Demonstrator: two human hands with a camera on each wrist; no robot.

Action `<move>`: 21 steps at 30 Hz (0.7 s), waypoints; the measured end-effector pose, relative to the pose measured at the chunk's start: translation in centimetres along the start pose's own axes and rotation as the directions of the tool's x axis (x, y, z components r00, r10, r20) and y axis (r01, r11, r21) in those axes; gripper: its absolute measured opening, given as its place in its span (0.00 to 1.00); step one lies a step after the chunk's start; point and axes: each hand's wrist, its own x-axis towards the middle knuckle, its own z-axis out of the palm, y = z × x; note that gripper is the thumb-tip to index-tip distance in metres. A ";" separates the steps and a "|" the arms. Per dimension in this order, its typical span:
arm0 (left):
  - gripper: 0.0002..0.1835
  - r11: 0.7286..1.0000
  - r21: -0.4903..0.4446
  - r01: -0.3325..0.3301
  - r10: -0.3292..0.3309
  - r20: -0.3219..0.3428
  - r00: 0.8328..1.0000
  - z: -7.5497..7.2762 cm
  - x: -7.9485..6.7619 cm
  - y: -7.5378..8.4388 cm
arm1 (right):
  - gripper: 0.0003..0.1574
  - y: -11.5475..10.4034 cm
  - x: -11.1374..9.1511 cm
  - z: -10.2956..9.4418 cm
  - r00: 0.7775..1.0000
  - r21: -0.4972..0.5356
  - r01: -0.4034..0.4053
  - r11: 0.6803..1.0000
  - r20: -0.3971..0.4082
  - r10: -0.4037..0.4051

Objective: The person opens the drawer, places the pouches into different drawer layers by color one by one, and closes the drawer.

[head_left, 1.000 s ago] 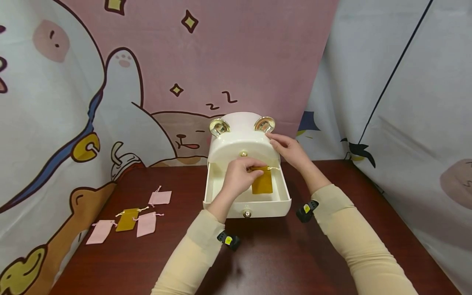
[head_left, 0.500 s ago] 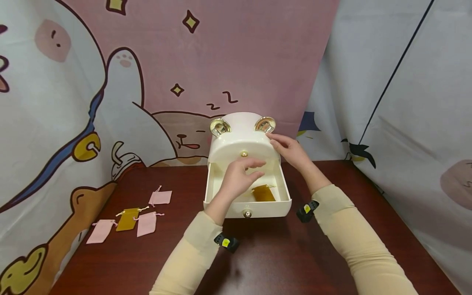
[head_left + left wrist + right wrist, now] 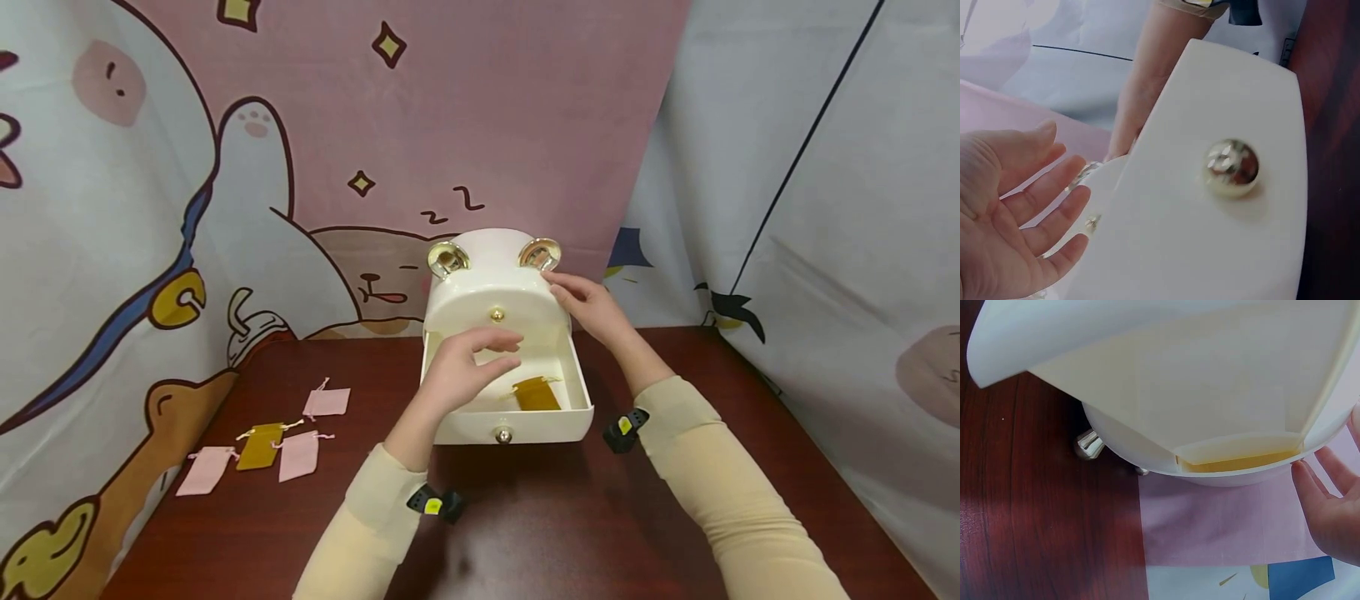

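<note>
A white storage box (image 3: 480,287) with two gold ear-like pieces on top stands near the back of the table. Its lower drawer (image 3: 465,429) is pulled out, and a mustard drawstring pouch (image 3: 537,395) lies inside toward the front right. Over the drawer's left side hovers my left hand (image 3: 457,371), fingers spread and holding nothing; in the left wrist view it is beside the drawer front (image 3: 1166,231) with its round gold knob (image 3: 1231,167). My right hand (image 3: 592,308) rests with its fingertips against the box's upper right, just below the ear.
Left on the dark red wooden table (image 3: 525,533) lie three pink pouches, one of them the rear pouch (image 3: 327,402), and another mustard pouch (image 3: 259,447). A cartoon-printed cloth (image 3: 525,108) hangs behind the box, and a pale cloth (image 3: 825,250) hangs at the right.
My left hand has let go of the mustard pouch, which dropped onto the drawer floor. That hand has since moved left and slightly toward me. The right hand stays on the box.
</note>
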 end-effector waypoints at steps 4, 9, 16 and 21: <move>0.15 1.000 -0.001 -0.006 0.006 0.003 1.000 -1.2 -0.7 -0.2 | 0.32 -0.1 0.0 0.0 1.000 0.007 -0.002 1.000 -0.003 0.002; 0.15 1.000 0.020 0.014 -0.014 -0.009 1.000 -2.6 -1.6 -1.1 | 0.32 -0.1 0.0 0.0 1.000 0.005 -0.003 1.000 0.000 0.003; 0.16 0.997 0.016 0.073 -0.073 -0.039 0.997 -4.3 -2.7 -2.6 | 0.33 -0.1 -0.1 0.0 1.000 0.009 -0.011 1.000 0.003 0.011; 0.17 0.997 0.008 0.072 -0.072 -0.076 0.994 -5.4 -3.7 -3.9 | 0.32 0.0 -0.1 0.1 1.000 0.025 -0.006 1.000 0.002 0.006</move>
